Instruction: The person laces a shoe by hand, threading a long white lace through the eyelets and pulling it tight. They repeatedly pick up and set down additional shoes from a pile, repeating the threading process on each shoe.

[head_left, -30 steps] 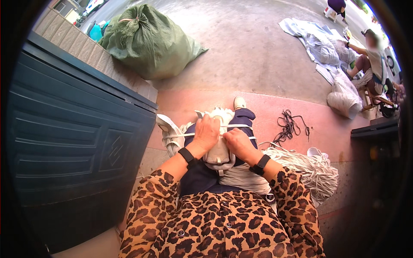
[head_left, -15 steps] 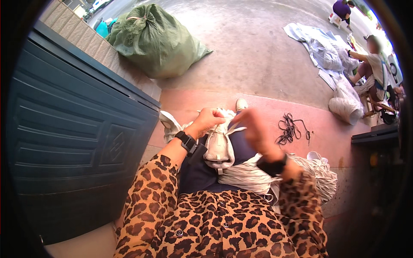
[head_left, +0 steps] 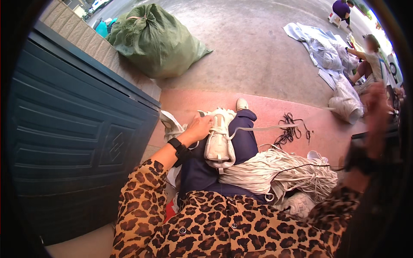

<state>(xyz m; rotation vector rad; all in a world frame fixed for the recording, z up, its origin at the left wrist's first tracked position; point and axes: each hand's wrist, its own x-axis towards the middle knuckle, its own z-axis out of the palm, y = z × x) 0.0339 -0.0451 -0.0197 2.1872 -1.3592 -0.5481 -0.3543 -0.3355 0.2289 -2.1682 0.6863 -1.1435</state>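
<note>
A cream-coloured shoe [head_left: 218, 146] rests on my lap over dark blue trousers, its heel toward me. My left hand [head_left: 200, 129] grips it from the left side, near the laced front. A pale shoelace [head_left: 262, 128] runs from the shoe through the air to the right, toward my raised right hand [head_left: 377, 103]. That hand is closed on the lace far out to the right; motion smears its fingers. Beside my right thigh lies a big bundle of cream laces [head_left: 254, 170], with a thin dark cord across it.
A dark panelled door [head_left: 81, 129] stands close on my left. A tangle of black cord [head_left: 289, 133] lies on the pink floor. Farther off are a green sack [head_left: 157, 43], white bags [head_left: 345, 103] and a seated person [head_left: 373, 60]. Another pale shoe [head_left: 171, 124] is beside my left knee.
My right hand has swept from above the shoe far out to the right, drawing the shoelace out. My left hand has shifted slightly down and left, onto the shoe's side.
</note>
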